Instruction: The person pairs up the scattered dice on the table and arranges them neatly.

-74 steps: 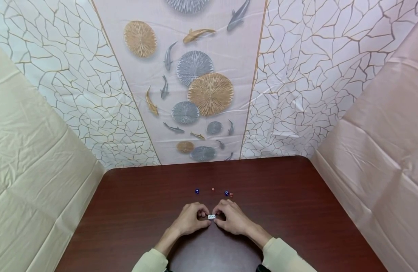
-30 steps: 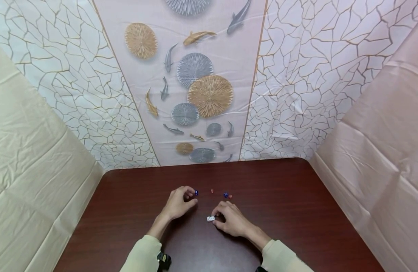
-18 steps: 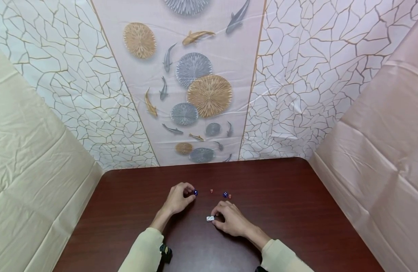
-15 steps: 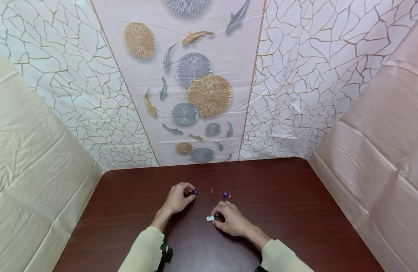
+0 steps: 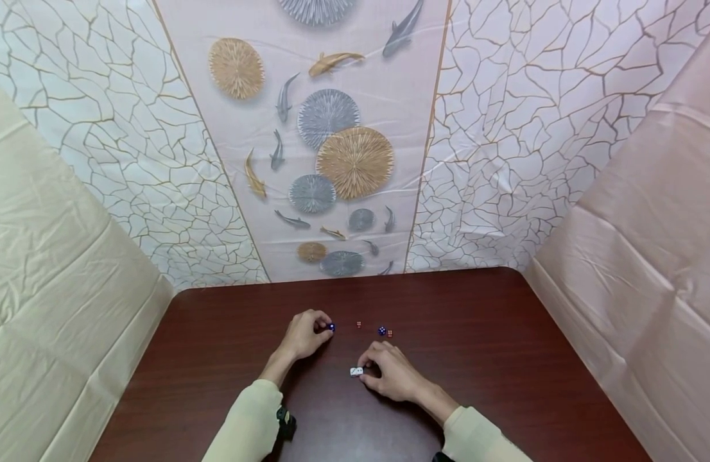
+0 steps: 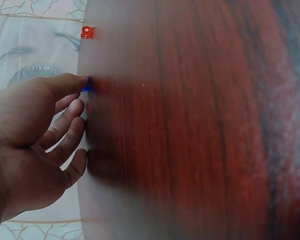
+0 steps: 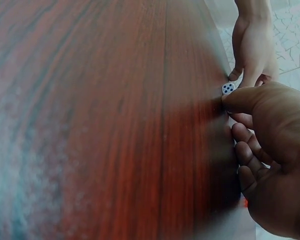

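**Narrow pinches, little margin**

At the left grip (image 5: 302,337), nearly closed, with thumb and finger about a blue die (image 5: 332,327) on the far half of the tabletop (image 5: 216,359). At the right grip (image 5: 392,372), nearly closed too, pinching the right end of the white dice (image 5: 356,371), side by side and nearer the body.

Could lose the blue die first, by pinching off-centre on so little face. Could also knock the red die (image 5: 359,325), a little to the right, by swinging the left grip wide. Might skew or part the white dice by squeezing unevenly. Might brush the second blue die (image 5: 382,331) and second red die (image 5: 390,333), close together beyond the right grip, by raising the knuckles forward.

Hard, glossy little cubes, apparently plastic: pale pips on blue and red, dark on white, with rounded corners on white. Seemingly translucent red in the left wrist view. Streaked red-brown grain below, smooth and sheeny, so probably slippery. Behind, creased cloth (image 5: 482,128) with gold crackle lines; on the forearms, pale soft sleeves (image 5: 248,417).
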`<state>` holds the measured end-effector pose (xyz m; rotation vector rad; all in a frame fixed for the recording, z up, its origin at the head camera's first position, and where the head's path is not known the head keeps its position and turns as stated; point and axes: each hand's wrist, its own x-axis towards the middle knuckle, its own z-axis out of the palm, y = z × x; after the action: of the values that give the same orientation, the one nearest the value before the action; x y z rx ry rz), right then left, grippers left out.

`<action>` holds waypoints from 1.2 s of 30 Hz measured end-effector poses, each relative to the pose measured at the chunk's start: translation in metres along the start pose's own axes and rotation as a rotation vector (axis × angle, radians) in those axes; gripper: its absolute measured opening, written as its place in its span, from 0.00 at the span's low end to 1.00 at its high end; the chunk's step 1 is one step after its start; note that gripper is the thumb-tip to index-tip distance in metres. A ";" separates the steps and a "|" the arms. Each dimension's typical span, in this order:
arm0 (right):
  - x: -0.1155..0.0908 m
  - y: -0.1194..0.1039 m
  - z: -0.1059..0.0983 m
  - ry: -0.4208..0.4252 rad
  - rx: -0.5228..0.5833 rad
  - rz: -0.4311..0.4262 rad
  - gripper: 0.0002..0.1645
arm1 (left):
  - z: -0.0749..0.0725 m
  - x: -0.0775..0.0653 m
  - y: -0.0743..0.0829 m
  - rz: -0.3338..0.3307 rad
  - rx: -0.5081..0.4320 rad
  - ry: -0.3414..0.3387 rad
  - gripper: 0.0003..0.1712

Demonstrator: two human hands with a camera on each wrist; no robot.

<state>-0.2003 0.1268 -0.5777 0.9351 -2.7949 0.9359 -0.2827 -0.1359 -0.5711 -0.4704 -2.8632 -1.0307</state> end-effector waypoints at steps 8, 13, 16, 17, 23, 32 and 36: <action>0.000 0.000 0.001 0.008 0.010 -0.012 0.08 | 0.027 0.014 -0.053 0.123 -0.021 0.061 0.06; -0.001 0.001 0.002 0.020 -0.010 -0.014 0.09 | 0.034 0.019 -0.067 0.131 -0.018 0.056 0.07; -0.001 0.002 0.002 0.023 -0.014 -0.012 0.09 | 0.033 0.018 -0.063 0.111 -0.042 0.047 0.06; -0.001 0.002 0.002 0.022 -0.013 -0.010 0.09 | 0.034 0.018 -0.063 0.109 -0.051 0.060 0.06; -0.001 0.004 0.002 0.027 0.002 -0.017 0.09 | 0.022 0.013 -0.041 0.058 -0.018 0.038 0.04; -0.002 0.003 0.001 0.038 -0.007 -0.041 0.09 | 0.002 -0.006 -0.014 0.120 -0.030 0.045 0.03; -0.002 0.001 0.001 0.032 -0.022 -0.023 0.09 | -0.002 -0.009 -0.009 0.087 -0.005 0.029 0.03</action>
<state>-0.1994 0.1284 -0.5795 0.9393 -2.7558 0.9073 -0.2764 -0.1456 -0.5767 -0.5701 -2.7881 -1.0214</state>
